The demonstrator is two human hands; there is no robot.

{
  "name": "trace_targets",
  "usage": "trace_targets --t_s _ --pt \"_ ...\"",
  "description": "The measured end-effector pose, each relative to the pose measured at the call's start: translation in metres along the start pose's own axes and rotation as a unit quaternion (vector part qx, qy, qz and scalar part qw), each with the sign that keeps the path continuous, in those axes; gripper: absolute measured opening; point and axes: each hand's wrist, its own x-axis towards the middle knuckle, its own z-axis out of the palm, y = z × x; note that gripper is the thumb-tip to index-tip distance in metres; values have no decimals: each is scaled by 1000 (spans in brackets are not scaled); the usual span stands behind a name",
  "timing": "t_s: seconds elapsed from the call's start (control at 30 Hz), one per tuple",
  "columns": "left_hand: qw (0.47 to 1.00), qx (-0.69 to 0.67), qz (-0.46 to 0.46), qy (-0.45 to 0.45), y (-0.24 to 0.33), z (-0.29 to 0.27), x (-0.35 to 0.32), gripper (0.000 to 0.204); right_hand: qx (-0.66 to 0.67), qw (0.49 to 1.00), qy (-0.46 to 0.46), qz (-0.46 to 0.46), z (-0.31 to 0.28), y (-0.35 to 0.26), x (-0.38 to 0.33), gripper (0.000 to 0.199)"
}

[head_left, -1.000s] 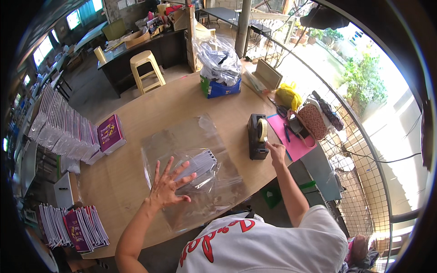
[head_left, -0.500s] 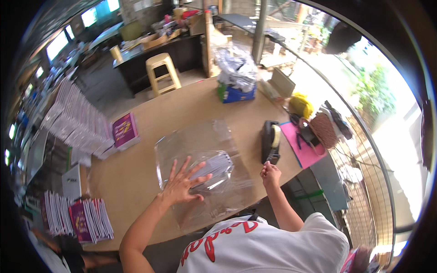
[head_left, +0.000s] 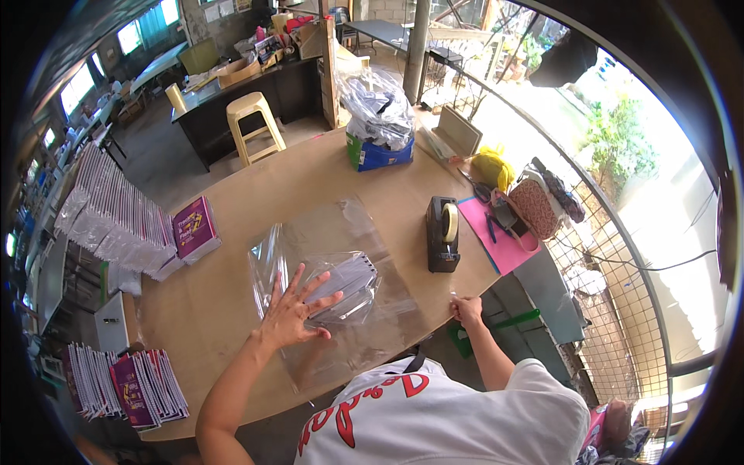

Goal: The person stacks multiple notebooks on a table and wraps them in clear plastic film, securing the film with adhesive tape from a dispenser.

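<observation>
My left hand [head_left: 291, 316] lies spread flat, fingers apart, on a clear plastic sheet [head_left: 329, 221]. Loosely wrapped in that sheet is a small stack of white paper [head_left: 345, 283] with dark marks along one edge. By the table's near right edge, my right hand [head_left: 466, 308] is pinched closed on a small piece of clear tape [head_left: 453, 294]. A black tape dispenser [head_left: 435, 232] with a pale roll stands beyond my right hand, apart from it.
Tall wrapped book stacks [head_left: 116, 209] and a purple book pile [head_left: 195, 225] stand left; more books [head_left: 132, 387] lie nearer. A blue-green box [head_left: 380, 155] holds crumpled plastic at the back. Scissors [head_left: 480, 187] and a pink sheet [head_left: 504, 240] lie right, beside a patterned pouch [head_left: 537, 208].
My right hand has come away from the tape dispenser toward the near table edge, with a piece of tape in its fingers. The left hand stays on the plastic. The view has shifted slightly.
</observation>
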Motion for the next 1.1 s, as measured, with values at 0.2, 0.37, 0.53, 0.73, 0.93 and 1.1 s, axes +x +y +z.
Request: trace_targets --t_s 0.2,0.37,0.53,0.73,0.93,1.1 --pt "1000 0 -10 -10 6 -3 -4 89 -648 628 -148 -406 36 -142 -93 9" --pt "1000 1 -5 -2 4 1 -6 88 -453 545 -453 -540 123 -276 -197 15" --pt "1000 0 0 18 4 9 -7 88 -344 576 -554 -492 202 -236 -178 21" --pt "999 12 -28 43 23 -3 -7 77 -571 522 -360 -521 212 -228 -204 38" --pt "925 -131 -148 326 58 23 11 32 -536 563 -309 -548 169 -242 -173 50" --pt "727 -453 -123 500 89 -6 9 21 -311 494 -302 -754 131 -212 -185 38"
